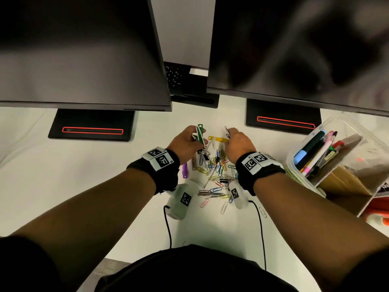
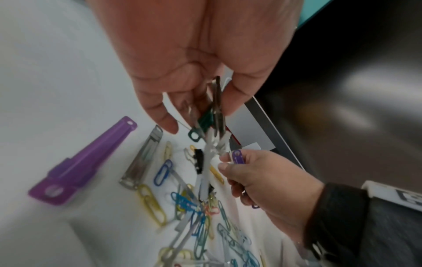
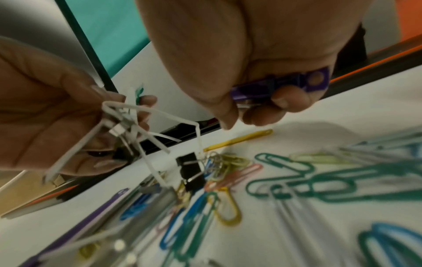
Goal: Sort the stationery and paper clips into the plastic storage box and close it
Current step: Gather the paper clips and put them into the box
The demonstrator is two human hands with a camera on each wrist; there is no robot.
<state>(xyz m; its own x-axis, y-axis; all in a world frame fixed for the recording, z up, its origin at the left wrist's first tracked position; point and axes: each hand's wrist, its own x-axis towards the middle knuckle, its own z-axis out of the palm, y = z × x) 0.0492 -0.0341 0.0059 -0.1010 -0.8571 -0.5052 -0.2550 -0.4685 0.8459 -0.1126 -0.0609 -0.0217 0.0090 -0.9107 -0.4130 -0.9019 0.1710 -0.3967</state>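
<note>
A heap of coloured paper clips (image 1: 216, 171) lies on the white desk between my hands, with black binder clips (image 3: 190, 171) mixed in. My left hand (image 1: 186, 144) grips a bundle of fastener strips (image 1: 200, 135), green, white and metal, held above the heap. My right hand (image 1: 237, 144) pinches a purple fastener strip (image 3: 280, 86) together with a metal one, just right of the bundle. A yellow strip (image 1: 219, 139) lies on the desk between the hands. The clear plastic storage box (image 1: 345, 161) stands open at the right, with markers and pens (image 1: 317, 152) in it.
Two dark monitors (image 1: 84, 51) overhang the back of the desk, their black stands (image 1: 92, 125) just behind the hands. A long purple strip (image 2: 82, 162) and a metal strip (image 2: 141, 160) lie left of the heap. Cardboard dividers (image 1: 345, 182) stand in the box. Cables (image 1: 168, 226) run to the desk's front edge.
</note>
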